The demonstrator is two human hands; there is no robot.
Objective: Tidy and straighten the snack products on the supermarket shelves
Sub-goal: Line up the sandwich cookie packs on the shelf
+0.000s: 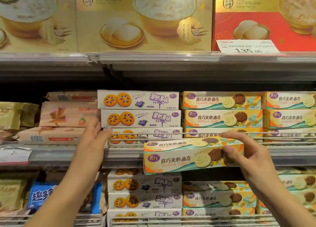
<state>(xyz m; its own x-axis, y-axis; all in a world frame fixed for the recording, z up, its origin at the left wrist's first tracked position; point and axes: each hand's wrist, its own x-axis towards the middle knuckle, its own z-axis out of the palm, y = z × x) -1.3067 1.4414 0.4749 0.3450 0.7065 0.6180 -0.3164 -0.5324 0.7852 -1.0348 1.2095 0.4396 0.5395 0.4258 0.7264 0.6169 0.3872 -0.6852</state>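
My right hand pinches a sandwich-cookie box; my left hand, fingers straight, steadies the blueberry stack — best slid in level.

The large gold cardboard gift boxes on the top shelf are cut off by the upper edge, their print too blurred to read. The white paper price tag shows only its big digits — the small text is illegible. The left hand hides the lowest white blueberry-biscuit box's left end.
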